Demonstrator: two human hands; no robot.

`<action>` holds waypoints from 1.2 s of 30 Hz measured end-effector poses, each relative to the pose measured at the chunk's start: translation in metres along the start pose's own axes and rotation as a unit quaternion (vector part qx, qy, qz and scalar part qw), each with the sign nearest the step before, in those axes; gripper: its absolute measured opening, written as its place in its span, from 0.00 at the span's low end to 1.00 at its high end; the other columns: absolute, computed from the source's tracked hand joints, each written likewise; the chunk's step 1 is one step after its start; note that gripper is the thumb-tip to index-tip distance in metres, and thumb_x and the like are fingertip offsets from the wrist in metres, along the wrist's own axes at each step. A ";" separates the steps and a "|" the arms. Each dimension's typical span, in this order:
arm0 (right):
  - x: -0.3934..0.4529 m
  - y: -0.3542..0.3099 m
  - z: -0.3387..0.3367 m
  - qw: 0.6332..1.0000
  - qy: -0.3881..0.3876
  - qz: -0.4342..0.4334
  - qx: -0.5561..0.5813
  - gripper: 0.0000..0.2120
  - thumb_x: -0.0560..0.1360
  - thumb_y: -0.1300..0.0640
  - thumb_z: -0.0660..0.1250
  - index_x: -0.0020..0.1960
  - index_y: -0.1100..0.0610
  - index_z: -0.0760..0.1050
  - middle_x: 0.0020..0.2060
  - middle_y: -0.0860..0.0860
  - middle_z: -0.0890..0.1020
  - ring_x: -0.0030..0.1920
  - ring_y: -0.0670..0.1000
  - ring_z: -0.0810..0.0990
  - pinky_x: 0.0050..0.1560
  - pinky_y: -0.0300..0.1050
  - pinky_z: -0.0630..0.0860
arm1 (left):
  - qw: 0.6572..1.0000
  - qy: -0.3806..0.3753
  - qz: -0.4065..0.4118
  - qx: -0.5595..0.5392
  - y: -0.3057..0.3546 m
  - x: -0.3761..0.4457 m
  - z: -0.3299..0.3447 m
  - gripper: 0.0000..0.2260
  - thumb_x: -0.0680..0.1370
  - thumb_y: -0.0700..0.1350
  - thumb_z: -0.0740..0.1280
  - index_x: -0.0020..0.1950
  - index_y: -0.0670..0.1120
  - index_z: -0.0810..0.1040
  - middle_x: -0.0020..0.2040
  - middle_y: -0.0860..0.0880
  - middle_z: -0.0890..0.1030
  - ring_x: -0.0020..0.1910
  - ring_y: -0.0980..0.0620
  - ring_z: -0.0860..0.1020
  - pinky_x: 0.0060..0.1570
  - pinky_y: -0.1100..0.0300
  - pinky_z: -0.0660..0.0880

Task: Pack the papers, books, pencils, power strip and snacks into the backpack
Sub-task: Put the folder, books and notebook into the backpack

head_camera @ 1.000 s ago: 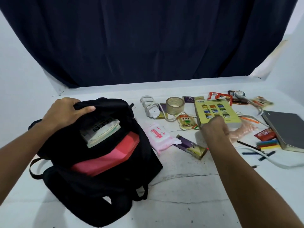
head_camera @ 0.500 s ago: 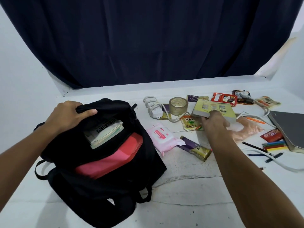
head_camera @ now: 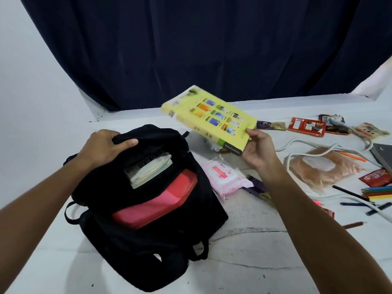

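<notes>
Backpack (head_camera: 135,225), black, lies at about 7 o'clock on the white table (head_camera: 244,262), mouth open toward 12. Left hand (head_camera: 101,147) grips the upper lip of the opening at roughly 9 o'clock, fingers curled over the fabric, holding it wide. Inside: a bundle of papers or thin books (head_camera: 148,168) in the rear pocket, a red-pink flat item (head_camera: 157,202) in front of it, what it is I cannot tell. Just right of the bag, touching or nearly so, a pink wipes pack (head_camera: 222,177). Above centre, at about 12 o'clock, yellow book (head_camera: 210,117) is in the air, tilted, clear of the table, pinched at its near corner by the right hand (head_camera: 256,153), thumb on the cover, fingers under. Further right, around 2 to 3 o'clock: white power cord (head_camera: 301,153) looping over a tan plastic bag (head_camera: 326,168), snack packets (head_camera: 306,126) along the far edge, coloured pencils (head_camera: 377,193) and loose pens near the right border, corner of a grey notebook (head_camera: 384,155). The strip's socket block is hidden behind the book. Judgement: early to middle stage; some papers packed, one book in transit, while power strip, pencils, snacks and the grey notebook remain out.
</notes>
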State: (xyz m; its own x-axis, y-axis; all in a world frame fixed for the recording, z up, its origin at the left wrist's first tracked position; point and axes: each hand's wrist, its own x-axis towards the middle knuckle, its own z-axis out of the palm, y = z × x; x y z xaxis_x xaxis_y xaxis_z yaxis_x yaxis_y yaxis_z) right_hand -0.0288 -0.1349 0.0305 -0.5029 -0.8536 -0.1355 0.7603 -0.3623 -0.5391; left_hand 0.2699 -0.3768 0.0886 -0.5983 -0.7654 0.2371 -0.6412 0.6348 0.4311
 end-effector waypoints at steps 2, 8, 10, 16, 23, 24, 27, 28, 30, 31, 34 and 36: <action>0.003 0.010 -0.003 0.995 -0.047 0.059 -0.064 0.37 0.44 0.64 0.81 0.53 0.63 0.81 0.54 0.61 0.83 0.54 0.61 0.82 0.53 0.61 0.79 | 1.000 0.000 -0.004 0.002 0.001 0.001 -0.001 0.24 0.72 0.63 0.70 0.36 0.41 0.79 0.34 0.42 0.80 0.38 0.45 0.79 0.43 0.50 0.75; -0.004 0.045 0.003 0.962 -0.120 0.195 -0.145 0.33 0.41 0.66 0.81 0.47 0.68 0.83 0.45 0.63 0.84 0.43 0.60 0.85 0.38 0.52 0.82 | 1.000 -0.006 -0.023 -0.004 0.000 0.003 -0.008 0.28 0.71 0.65 0.69 0.31 0.40 0.72 0.29 0.45 0.75 0.32 0.46 0.76 0.36 0.55 0.71; -0.004 0.057 0.007 0.957 -0.120 0.214 -0.153 0.34 0.43 0.68 0.81 0.50 0.69 0.82 0.47 0.65 0.84 0.45 0.61 0.85 0.39 0.52 0.82 | 1.000 -0.001 -0.020 -0.005 0.002 0.006 -0.011 0.28 0.71 0.65 0.69 0.32 0.40 0.73 0.30 0.45 0.77 0.33 0.48 0.76 0.36 0.56 0.70; 0.001 0.094 0.042 0.952 -0.019 0.222 -0.210 0.16 0.70 0.69 0.64 0.58 0.68 0.74 0.46 0.61 0.85 0.41 0.57 0.85 0.46 0.53 0.81 | 1.000 0.022 0.011 0.000 0.010 0.006 -0.022 0.21 0.72 0.63 0.70 0.30 0.48 0.74 0.30 0.49 0.77 0.33 0.50 0.77 0.34 0.57 0.70; 0.025 0.149 0.097 0.970 0.058 0.170 -0.163 0.10 0.74 0.74 0.62 0.54 0.66 0.72 0.52 0.64 0.80 0.46 0.60 0.82 0.46 0.61 0.80 | 0.997 0.055 0.038 0.039 0.017 0.003 -0.028 0.26 0.70 0.67 0.68 0.37 0.43 0.77 0.32 0.45 0.78 0.35 0.47 0.77 0.39 0.49 0.76; 0.032 0.160 0.103 0.970 0.071 0.159 -0.169 0.12 0.74 0.74 0.62 0.56 0.67 0.73 0.52 0.64 0.81 0.47 0.61 0.83 0.48 0.61 0.79 | 0.996 0.061 0.043 0.041 0.019 0.003 -0.027 0.27 0.70 0.68 0.68 0.36 0.42 0.77 0.31 0.45 0.77 0.34 0.47 0.77 0.38 0.49 0.76; 0.050 0.188 0.119 0.963 0.112 0.133 -0.206 0.17 0.74 0.71 0.66 0.62 0.65 0.72 0.55 0.64 0.81 0.53 0.63 0.82 0.52 0.61 0.79 | 0.993 0.088 0.058 0.060 0.022 0.000 -0.026 0.28 0.70 0.69 0.67 0.35 0.43 0.75 0.30 0.46 0.76 0.34 0.47 0.76 0.36 0.50 0.75; 0.055 0.195 0.121 0.959 0.121 0.127 -0.221 0.17 0.74 0.70 0.67 0.62 0.65 0.71 0.55 0.64 0.81 0.51 0.63 0.82 0.52 0.59 0.80 | 0.992 0.095 0.061 0.062 0.023 -0.001 -0.026 0.28 0.70 0.69 0.67 0.35 0.43 0.75 0.30 0.46 0.75 0.33 0.47 0.75 0.35 0.51 0.74; 0.063 0.204 0.122 0.943 0.134 0.124 -0.278 0.17 0.74 0.67 0.69 0.61 0.67 0.70 0.46 0.62 0.81 0.38 0.58 0.83 0.49 0.54 0.81 | 0.991 0.106 0.062 0.055 0.022 -0.002 -0.026 0.26 0.71 0.68 0.67 0.35 0.43 0.75 0.29 0.47 0.75 0.33 0.48 0.75 0.34 0.52 0.72; 0.064 0.207 0.123 0.932 0.130 0.127 -0.314 0.19 0.74 0.66 0.70 0.61 0.69 0.69 0.41 0.61 0.80 0.32 0.56 0.81 0.47 0.52 0.82 | 0.991 0.109 0.061 0.049 0.021 -0.002 -0.027 0.26 0.71 0.67 0.67 0.35 0.43 0.75 0.30 0.47 0.76 0.33 0.48 0.75 0.34 0.53 0.72; 0.066 0.204 0.118 0.901 0.101 0.134 -0.399 0.24 0.74 0.61 0.72 0.63 0.72 0.68 0.37 0.66 0.80 0.25 0.55 0.82 0.32 0.45 0.82 | 0.992 0.112 0.058 0.030 0.017 -0.001 -0.028 0.26 0.71 0.67 0.67 0.35 0.42 0.75 0.30 0.46 0.76 0.32 0.49 0.75 0.34 0.53 0.71; 0.064 0.200 0.113 0.871 0.082 0.141 -0.463 0.23 0.75 0.57 0.71 0.60 0.73 0.69 0.36 0.68 0.80 0.23 0.55 0.81 0.23 0.40 0.77 | 0.992 0.109 0.054 0.025 0.016 0.000 -0.027 0.26 0.71 0.66 0.68 0.35 0.42 0.74 0.30 0.46 0.76 0.32 0.49 0.75 0.34 0.53 0.71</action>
State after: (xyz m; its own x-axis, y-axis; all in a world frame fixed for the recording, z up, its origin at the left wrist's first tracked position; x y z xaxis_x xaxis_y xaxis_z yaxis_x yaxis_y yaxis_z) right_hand 0.1371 -0.3046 0.0084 -0.4587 -0.7679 -0.4471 0.2430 0.3756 -0.8944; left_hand 0.2728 -0.3692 0.1193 -0.5495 -0.6946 0.4644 -0.6056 0.7140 0.3514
